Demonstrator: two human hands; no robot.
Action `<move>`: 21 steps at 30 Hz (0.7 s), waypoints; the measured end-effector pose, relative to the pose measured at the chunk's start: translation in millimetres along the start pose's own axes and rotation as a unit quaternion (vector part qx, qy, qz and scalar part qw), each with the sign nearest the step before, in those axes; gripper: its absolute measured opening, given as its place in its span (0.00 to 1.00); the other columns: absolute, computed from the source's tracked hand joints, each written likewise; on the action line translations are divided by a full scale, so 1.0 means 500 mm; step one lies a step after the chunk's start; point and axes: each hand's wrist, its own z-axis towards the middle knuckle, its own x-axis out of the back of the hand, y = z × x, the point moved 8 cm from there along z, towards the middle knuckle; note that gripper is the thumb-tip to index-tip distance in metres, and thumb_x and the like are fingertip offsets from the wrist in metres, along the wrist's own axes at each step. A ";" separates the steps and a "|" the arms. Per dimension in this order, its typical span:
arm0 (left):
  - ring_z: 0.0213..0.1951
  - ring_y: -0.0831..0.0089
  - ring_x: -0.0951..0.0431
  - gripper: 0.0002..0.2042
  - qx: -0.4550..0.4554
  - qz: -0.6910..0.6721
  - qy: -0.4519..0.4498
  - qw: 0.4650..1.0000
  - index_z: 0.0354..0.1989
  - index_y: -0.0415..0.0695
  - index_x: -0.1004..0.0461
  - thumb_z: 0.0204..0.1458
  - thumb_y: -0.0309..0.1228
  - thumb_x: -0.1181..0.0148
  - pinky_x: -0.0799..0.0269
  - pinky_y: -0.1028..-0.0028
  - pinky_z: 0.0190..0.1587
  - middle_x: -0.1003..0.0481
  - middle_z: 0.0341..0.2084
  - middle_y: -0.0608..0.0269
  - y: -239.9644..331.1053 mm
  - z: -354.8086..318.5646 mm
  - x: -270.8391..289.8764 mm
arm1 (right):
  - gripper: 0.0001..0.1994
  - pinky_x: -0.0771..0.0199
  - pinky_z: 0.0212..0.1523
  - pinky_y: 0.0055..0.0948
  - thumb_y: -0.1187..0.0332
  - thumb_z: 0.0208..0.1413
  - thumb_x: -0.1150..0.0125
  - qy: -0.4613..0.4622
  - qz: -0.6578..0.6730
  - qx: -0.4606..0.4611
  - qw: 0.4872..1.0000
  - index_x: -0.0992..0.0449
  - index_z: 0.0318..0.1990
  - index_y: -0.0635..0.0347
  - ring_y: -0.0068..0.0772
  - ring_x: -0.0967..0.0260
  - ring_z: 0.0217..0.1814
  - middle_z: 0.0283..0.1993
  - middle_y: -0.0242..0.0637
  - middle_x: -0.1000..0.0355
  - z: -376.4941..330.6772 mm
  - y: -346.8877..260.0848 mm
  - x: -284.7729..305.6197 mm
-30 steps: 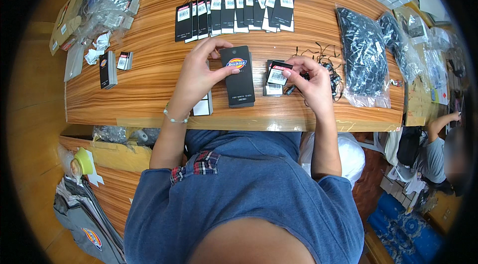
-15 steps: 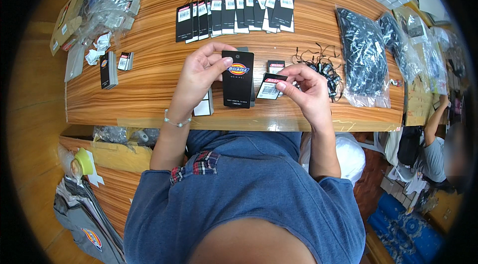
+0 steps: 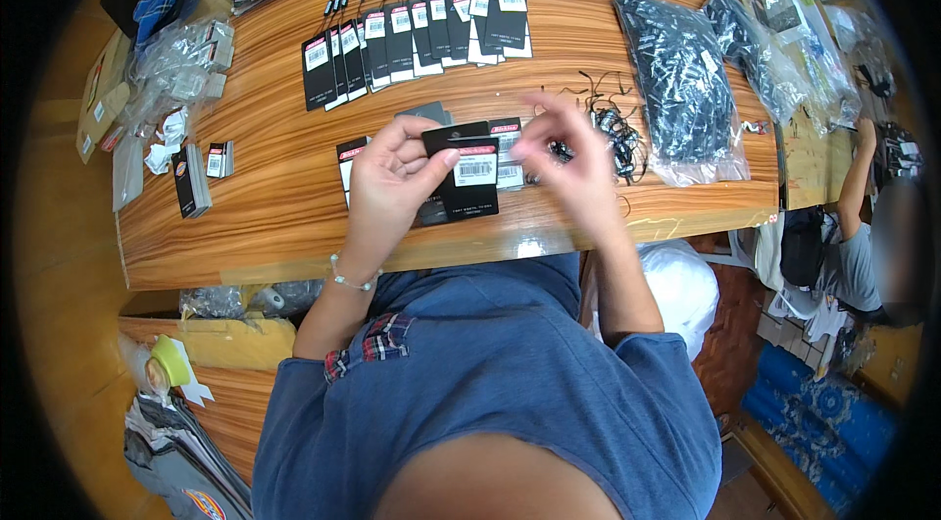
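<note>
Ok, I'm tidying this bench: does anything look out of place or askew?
Crumpled white paper scraps on the left might be litter, and thin black cords on the right lie in a tangled heap, unlike the orderly row of black rectangular tags. No spill shows.

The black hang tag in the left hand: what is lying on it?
A small barcode tag, held by the left hand, covers part of its front; the surface beneath cannot be seen.

Black tags, striped brown worktop
Red-and-white labels; blue shirt with red, navy and white plaid patch.
</note>
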 end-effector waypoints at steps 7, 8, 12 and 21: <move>0.29 0.86 0.30 0.08 0.023 -0.030 -0.009 0.999 0.41 0.38 0.34 0.52 0.23 0.49 0.36 0.87 0.29 0.26 0.30 0.64 -0.014 0.010 0.018 | 0.04 0.35 0.27 0.24 0.74 0.44 0.42 0.128 -0.301 -0.062 0.943 0.27 0.29 0.65 0.28 0.36 0.23 0.23 0.37 0.30 0.083 0.131 0.231; 0.29 0.87 0.30 0.09 0.027 -0.041 -0.009 0.999 0.41 0.38 0.34 0.52 0.24 0.49 0.36 0.87 0.29 0.26 0.29 0.65 -0.018 0.010 0.018 | 0.04 0.35 0.28 0.25 0.75 0.43 0.42 0.100 -0.334 -0.069 0.935 0.27 0.29 0.65 0.30 0.35 0.23 0.23 0.38 0.30 0.088 0.134 0.223; 0.29 0.87 0.31 0.09 0.033 -0.032 -0.003 0.999 0.41 0.38 0.33 0.53 0.26 0.50 0.37 0.87 0.29 0.26 0.29 0.66 -0.020 0.007 0.016 | 0.04 0.34 0.30 0.29 0.75 0.41 0.41 0.046 -0.314 -0.060 0.946 0.27 0.27 0.64 0.35 0.33 0.26 0.25 0.41 0.30 0.068 0.113 0.201; 0.29 0.88 0.31 0.08 0.050 -0.029 -0.025 0.998 0.40 0.39 0.33 0.53 0.26 0.50 0.37 0.88 0.29 0.26 0.29 0.67 -0.027 0.008 0.012 | 0.07 0.35 0.39 0.34 0.69 0.40 0.39 0.009 -0.387 -0.101 0.917 0.26 0.28 0.62 0.44 0.34 0.38 0.31 0.43 0.30 0.034 0.135 0.181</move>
